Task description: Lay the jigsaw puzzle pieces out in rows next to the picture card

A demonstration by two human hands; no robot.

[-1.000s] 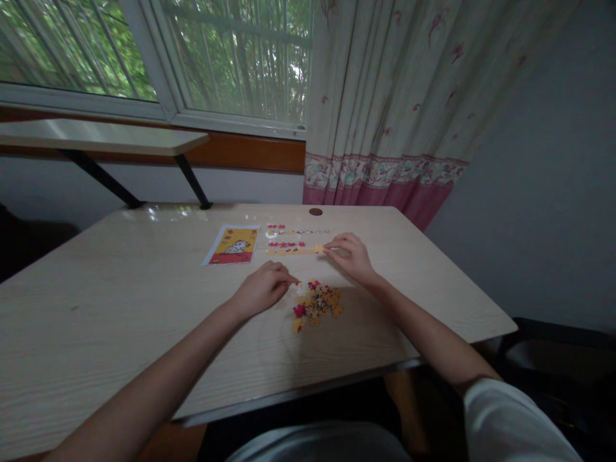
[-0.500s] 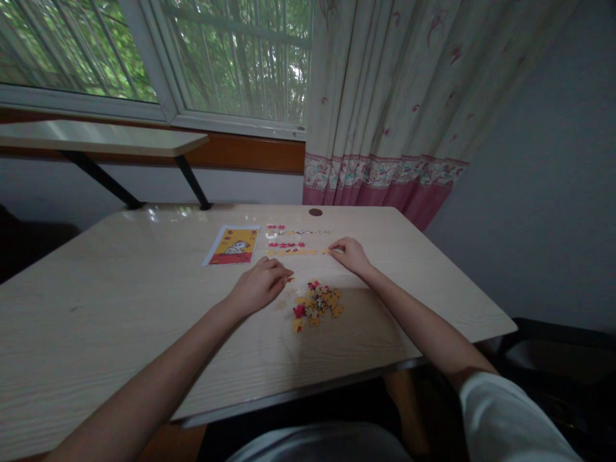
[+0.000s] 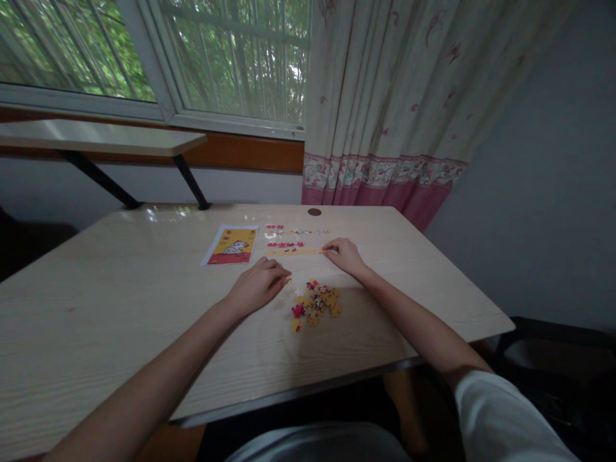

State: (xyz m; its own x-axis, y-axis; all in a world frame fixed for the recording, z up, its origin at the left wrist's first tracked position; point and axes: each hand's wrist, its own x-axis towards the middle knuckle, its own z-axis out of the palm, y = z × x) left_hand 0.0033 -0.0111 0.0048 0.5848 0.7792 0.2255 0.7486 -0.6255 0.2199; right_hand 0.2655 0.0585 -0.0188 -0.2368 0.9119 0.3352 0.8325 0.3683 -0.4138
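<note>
My right hand (image 3: 347, 256) pinches a small yellow puzzle piece at the right end of the yellow row of pieces (image 3: 291, 252). The fingertips partly cover that piece. Closer to me on the left, my left hand (image 3: 260, 283) rests on the table with thumb and fingers closed on a small puzzle piece (image 3: 289, 280), of which only an edge shows. A loose pile of yellow, red and white puzzle pieces (image 3: 315, 303) lies between my forearms. Beyond the yellow row are a red row (image 3: 285, 244), a mixed-colour row (image 3: 308, 232) and a short red row (image 3: 274, 226).
A picture sheet (image 3: 233, 246) with a white animal on yellow and red lies left of the rows. The wooden table (image 3: 144, 308) has a round dark cap (image 3: 314, 212) near its back edge. A raised shelf (image 3: 106, 138) stands at the back left, and a curtain (image 3: 380, 128) hangs behind.
My right hand has moved a little left, bringing its yellow piece up to the end of the yellow row. My left hand has stayed in place, still pinching its piece.
</note>
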